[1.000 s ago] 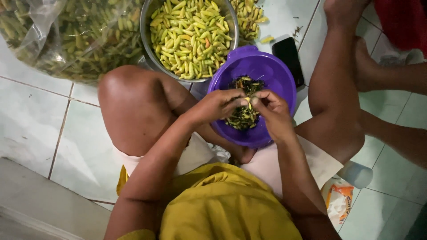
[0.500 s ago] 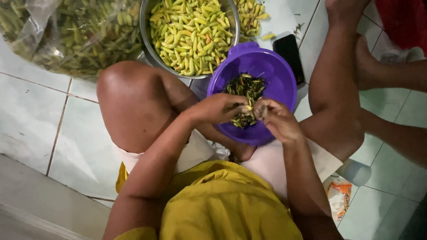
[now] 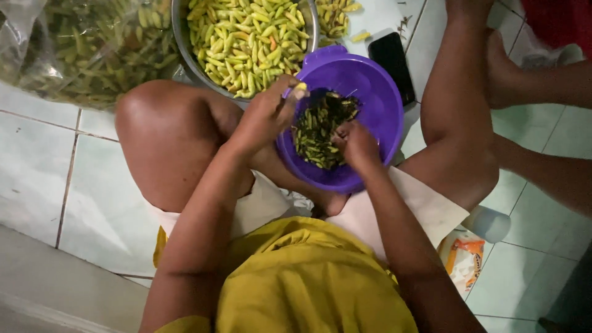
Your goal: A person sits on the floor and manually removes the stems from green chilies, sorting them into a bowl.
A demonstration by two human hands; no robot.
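A person in a yellow shirt (image 3: 308, 283) sits on the tiled floor (image 3: 68, 179) with knees spread apart. Between the legs sits a purple plastic bowl (image 3: 376, 92), and inside it lies a heap of dark green chili stems (image 3: 317, 132).

The left hand (image 3: 265, 114) is at the near left rim of the purple bowl. Its fingers are pinched tight on one small pale yellow-green chili (image 3: 300, 90), which sticks up just above the rim. The right hand (image 3: 357, 145) is down inside the bowl, resting on the stems. Its fingers are curled in, but I cannot tell if it holds anything.

Just behind the purple bowl, touching it, stands a big metal bowl (image 3: 182, 37) full of yellow-green chilies (image 3: 246, 37). To its left is a clear plastic bag (image 3: 74, 49) stuffed with more green chilies. A black phone (image 3: 394, 58) lies flat on the floor just beside the purple bowl's far right side. A few loose chilies lie on the floor past the phone.

Near the person's right leg lies an orange and white packet (image 3: 462, 259). Another person's bare leg (image 3: 549, 160) is at the right edge.
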